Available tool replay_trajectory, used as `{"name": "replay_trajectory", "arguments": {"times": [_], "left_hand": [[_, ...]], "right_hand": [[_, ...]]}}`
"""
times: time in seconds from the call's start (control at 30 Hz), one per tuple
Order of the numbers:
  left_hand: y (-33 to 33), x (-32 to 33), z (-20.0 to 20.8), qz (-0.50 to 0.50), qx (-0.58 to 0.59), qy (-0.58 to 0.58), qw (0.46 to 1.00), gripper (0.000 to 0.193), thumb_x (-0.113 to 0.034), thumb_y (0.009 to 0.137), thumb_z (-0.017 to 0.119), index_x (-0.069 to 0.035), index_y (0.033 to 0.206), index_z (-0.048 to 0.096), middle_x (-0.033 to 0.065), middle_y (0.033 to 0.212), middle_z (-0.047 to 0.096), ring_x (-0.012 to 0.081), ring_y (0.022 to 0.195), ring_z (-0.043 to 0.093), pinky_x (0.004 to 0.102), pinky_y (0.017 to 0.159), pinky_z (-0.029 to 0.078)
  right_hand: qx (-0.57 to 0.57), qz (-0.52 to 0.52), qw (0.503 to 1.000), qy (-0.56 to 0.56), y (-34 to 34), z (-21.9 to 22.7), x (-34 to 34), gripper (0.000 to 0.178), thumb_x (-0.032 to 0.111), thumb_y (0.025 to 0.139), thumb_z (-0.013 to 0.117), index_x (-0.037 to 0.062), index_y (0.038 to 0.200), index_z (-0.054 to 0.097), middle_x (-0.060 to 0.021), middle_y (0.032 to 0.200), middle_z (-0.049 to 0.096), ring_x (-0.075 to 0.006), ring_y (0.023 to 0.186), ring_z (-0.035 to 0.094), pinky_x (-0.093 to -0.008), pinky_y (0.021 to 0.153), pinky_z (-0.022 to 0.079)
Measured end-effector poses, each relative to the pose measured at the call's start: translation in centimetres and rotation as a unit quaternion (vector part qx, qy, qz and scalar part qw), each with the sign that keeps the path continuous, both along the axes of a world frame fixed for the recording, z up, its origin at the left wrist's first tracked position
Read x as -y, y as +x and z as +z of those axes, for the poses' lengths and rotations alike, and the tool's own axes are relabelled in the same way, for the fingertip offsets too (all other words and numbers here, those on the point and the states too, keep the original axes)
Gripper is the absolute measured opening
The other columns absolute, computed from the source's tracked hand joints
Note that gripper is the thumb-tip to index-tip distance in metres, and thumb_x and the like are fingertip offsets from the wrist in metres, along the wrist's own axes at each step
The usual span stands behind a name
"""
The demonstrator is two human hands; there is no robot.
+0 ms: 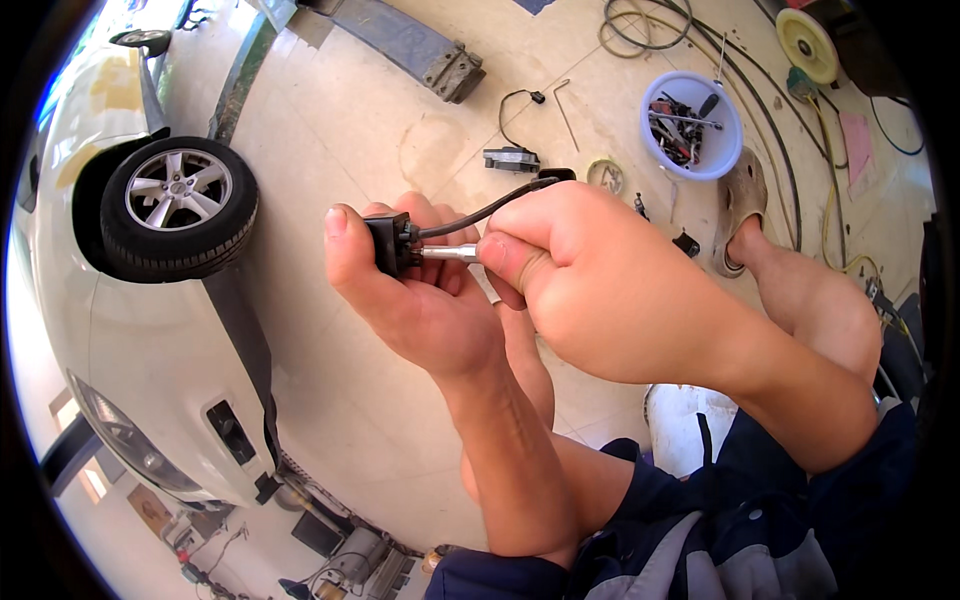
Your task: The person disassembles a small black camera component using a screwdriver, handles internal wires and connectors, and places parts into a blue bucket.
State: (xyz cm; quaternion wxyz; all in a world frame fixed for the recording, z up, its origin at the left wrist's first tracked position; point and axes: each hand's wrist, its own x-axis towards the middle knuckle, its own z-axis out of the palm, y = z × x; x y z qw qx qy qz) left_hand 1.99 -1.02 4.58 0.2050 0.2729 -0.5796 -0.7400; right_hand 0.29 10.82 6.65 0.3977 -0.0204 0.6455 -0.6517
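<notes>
A cream tiled floor (pixel 350 430), faintly stained, spreads beside a white car (pixel 150 350).

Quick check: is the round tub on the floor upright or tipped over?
Upright: the tub shows its open mouth facing up, with tools gathered inside.

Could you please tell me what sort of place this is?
Probably a car repair workshop: a white car stands at the left, its wheel showing, and a pale bucket of tools sits on the tiled floor.
</notes>
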Motion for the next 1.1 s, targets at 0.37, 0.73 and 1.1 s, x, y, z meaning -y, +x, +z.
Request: {"name": "replay_trajectory", "arguments": {"times": [0.37, 0.73, 1.1], "left_hand": [[0.1, 0.2, -0.1, 0.039, 0.054, -0.022, 0.998, 0.037, -0.041, 0.093, 0.047, -0.012, 0.071, 0.042, -0.0020, 0.059, 0.043, 0.0036, 0.045, 0.033, 0.0203, 0.041, 0.022], [-0.2, -0.8, -0.3, 0.070, 0.131, 0.024, 0.989, 0.044, -0.044, 0.094, 0.046, -0.010, 0.066, 0.037, -0.0041, 0.058, 0.031, 0.0066, 0.047, 0.026, 0.0238, 0.041, 0.018], [0.0, 0.4, -1.3, 0.049, 0.122, 0.082, 0.988, 0.044, -0.045, 0.094, 0.047, -0.013, 0.064, 0.038, -0.0041, 0.055, 0.038, 0.0051, 0.044, 0.030, 0.0220, 0.039, 0.020]], "right_hand": [[-0.230, -0.074, 0.969, 0.052, 1.7, -1.7, 1.1, 0.007, -0.001, 0.073, 0.057, -0.0039, 0.069, 0.051, -0.0194, 0.064, 0.053, -0.0370, 0.059, 0.050, -0.0408, 0.052, 0.037], [-0.440, -0.110, 0.881, 0.138, 1.7, -4.2, 1.7, 0.009, 0.000, 0.065, 0.057, 0.0028, 0.071, 0.051, -0.0110, 0.067, 0.051, -0.0326, 0.061, 0.053, -0.0411, 0.051, 0.040], [-0.425, -0.073, 0.892, 0.137, 0.8, -3.7, 0.8, 0.007, -0.001, 0.070, 0.058, 0.0006, 0.077, 0.057, -0.0131, 0.072, 0.055, -0.0334, 0.067, 0.055, -0.0394, 0.054, 0.043]]}}
